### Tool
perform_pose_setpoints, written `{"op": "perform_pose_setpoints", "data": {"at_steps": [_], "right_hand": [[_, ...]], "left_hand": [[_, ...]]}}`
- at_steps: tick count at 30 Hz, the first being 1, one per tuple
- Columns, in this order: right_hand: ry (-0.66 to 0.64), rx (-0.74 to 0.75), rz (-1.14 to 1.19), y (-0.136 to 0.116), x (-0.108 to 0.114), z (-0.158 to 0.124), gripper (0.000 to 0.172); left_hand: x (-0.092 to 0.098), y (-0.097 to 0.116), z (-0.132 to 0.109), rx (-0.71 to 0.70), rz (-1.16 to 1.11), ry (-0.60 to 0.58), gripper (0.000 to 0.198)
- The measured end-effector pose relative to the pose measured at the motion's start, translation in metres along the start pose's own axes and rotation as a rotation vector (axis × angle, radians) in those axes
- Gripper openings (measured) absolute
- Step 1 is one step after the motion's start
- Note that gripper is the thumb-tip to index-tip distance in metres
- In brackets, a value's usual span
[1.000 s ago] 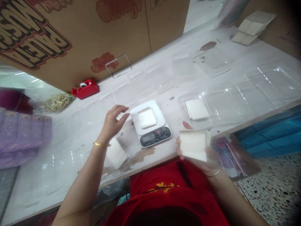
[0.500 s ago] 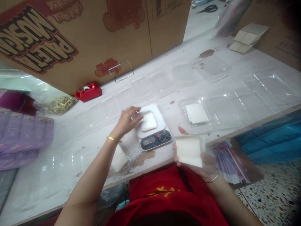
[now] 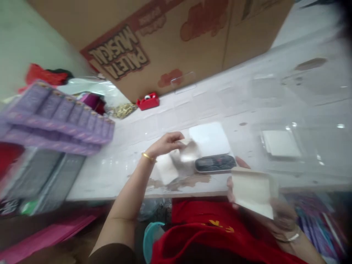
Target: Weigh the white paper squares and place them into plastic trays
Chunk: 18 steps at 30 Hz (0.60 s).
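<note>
Big cardboard box [image 3: 170, 40] is hogging the upper middle, lilac packs [image 3: 66, 113] are crowding the left, and a scale [image 3: 211, 141] is sitting mid-frame. Hands are staying apart: left hand [image 3: 166, 143] is pinching a blurry white pad [image 3: 189, 150] by the scale's left edge; right hand [image 3: 284, 214] is gripping a squarish cream pad [image 3: 251, 190], lower right, bottom edge slanting down rightward. Can't tell either long axis.

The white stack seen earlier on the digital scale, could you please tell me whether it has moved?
Yes: against the digital scale, the white stack has shifted left, from mid-platform to the left edge, in the left hand.
</note>
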State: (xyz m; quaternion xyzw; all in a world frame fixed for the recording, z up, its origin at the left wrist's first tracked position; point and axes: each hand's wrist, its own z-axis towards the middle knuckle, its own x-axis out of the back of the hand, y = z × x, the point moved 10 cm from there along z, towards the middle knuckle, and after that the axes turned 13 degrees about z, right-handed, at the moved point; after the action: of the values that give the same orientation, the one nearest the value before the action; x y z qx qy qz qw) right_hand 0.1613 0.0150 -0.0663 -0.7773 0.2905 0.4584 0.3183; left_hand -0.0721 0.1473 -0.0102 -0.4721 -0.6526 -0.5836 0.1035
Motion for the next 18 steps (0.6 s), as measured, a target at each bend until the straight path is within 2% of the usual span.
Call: {"op": "perform_pose_setpoints", "data": {"at_steps": [2, 4, 6, 8, 11, 13, 15, 16, 18], "right_hand": [[0.007, -0.043, -0.016, 0.011, 0.0, 0.001, 0.114], [-0.002, -0.09, -0.031, 0.024, -0.001, 0.004, 0.116], [-0.012, -0.135, -0.033, 0.038, -0.002, 0.006, 0.115], [-0.016, -0.179, -0.023, 0.05, -0.004, 0.008, 0.112], [-0.061, -0.25, -0.006, 0.067, -0.014, 0.01, 0.103], [-0.129, -0.287, 0.002, 0.074, -0.025, 0.011, 0.097], [-0.186, -0.297, 0.012, 0.079, -0.036, 0.011, 0.094], [-0.198, -0.295, 0.015, 0.081, -0.04, 0.012, 0.092], [-0.204, -0.3, 0.021, 0.084, -0.045, 0.013, 0.088]], "left_hand": [[0.033, -0.028, -0.054, 0.096, -0.121, 0.004, 0.023], [0.068, -0.066, -0.11, 0.246, -0.095, 0.07, 0.024], [0.086, -0.104, -0.158, 0.41, -0.016, 0.074, 0.027], [0.087, -0.134, -0.188, 0.508, 0.045, 0.053, 0.031], [0.068, -0.159, -0.204, 0.544, 0.078, 0.009, 0.038], [0.055, -0.164, -0.204, 0.542, 0.085, 0.013, 0.039], [0.056, -0.153, -0.2, 0.521, 0.224, 0.12, 0.042], [0.06, -0.139, -0.196, 0.487, 0.342, 0.211, 0.044], [0.065, -0.088, -0.187, 0.339, 0.587, 0.425, 0.042]]}}
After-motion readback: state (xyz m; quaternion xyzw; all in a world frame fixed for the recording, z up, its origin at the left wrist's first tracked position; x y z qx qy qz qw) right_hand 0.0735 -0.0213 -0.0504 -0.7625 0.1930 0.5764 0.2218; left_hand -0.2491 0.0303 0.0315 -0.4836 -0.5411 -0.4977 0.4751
